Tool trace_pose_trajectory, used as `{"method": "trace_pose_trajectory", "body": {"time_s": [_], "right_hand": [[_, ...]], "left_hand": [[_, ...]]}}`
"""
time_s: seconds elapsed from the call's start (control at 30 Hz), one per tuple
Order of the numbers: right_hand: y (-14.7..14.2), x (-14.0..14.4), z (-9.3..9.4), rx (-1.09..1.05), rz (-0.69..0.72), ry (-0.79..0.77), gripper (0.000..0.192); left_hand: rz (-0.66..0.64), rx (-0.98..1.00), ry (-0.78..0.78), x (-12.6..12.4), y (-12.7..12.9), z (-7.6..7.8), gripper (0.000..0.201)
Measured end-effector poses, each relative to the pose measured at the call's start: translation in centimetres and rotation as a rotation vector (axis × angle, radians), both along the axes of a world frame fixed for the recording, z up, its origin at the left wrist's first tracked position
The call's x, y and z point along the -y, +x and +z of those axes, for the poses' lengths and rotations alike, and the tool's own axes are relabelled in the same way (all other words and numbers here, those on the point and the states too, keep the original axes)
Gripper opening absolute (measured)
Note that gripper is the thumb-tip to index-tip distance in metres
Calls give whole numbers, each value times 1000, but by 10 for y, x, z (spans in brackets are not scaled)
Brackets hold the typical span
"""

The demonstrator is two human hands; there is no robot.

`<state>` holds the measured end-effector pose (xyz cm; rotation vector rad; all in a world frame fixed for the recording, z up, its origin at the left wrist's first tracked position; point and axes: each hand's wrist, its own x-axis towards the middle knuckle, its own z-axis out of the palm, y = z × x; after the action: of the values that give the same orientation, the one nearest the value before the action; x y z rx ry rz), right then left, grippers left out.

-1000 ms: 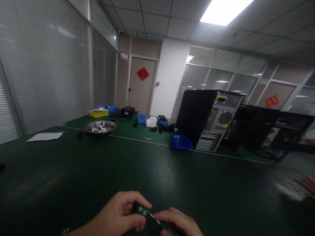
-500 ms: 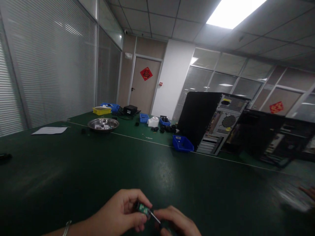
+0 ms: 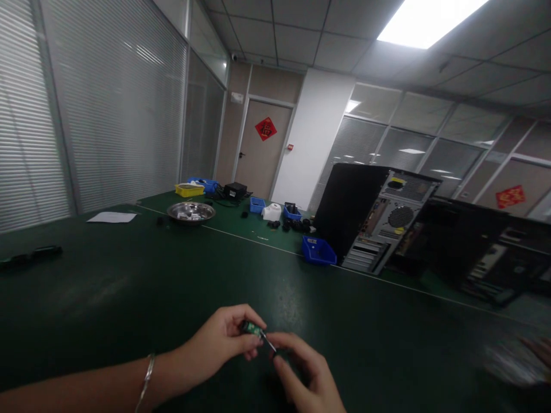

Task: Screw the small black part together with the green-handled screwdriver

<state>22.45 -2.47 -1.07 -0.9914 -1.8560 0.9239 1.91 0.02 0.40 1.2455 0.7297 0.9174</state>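
Observation:
Between the thumb and fingers of my left hand is a small green circuit board with dark edges. My right hand pinches a screwdriver with a thin metal shaft and a dark handle. The shaft's tip meets the right end of the board, close to my left fingertips. Both hands are held near each other above the front of the green table. Most of the screwdriver's handle is hidden by my right fingers.
A metal bowl with small white parts stands at the back left, near a paper sheet. Blue bins, including one, and a computer tower stand further back. Another person's hand is at the right edge by a clear plastic bag.
Both hands have moved up a little in view, with the circuit board and screwdriver still together. The scene has shifted as the camera turned slightly left, showing more of a dark object at left.

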Motion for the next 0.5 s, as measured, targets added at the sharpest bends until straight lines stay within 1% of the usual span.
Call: {"method": "trace_pose_trajectory", "body": {"time_s": [0.13, 0.2, 0.27, 0.4, 0.5], "right_hand": [[-4, 10, 10, -26, -8, -131, 39], [-5, 17, 11, -29, -17, -177, 39], [-4, 24, 11, -22, -31, -191, 38], [1, 28, 10, 49, -36, -109, 36], [8, 21, 3, 110, 47, -6, 33]], "left_hand": [[98, -29, -47, 12, 4, -1, 23], [115, -25, -66, 18, 6, -3, 24], [101, -7, -69, 23, 5, -5, 27], [47, 44, -89, 26, 1, -9, 26], [0, 76, -94, 26, 0, -12, 22]]}}
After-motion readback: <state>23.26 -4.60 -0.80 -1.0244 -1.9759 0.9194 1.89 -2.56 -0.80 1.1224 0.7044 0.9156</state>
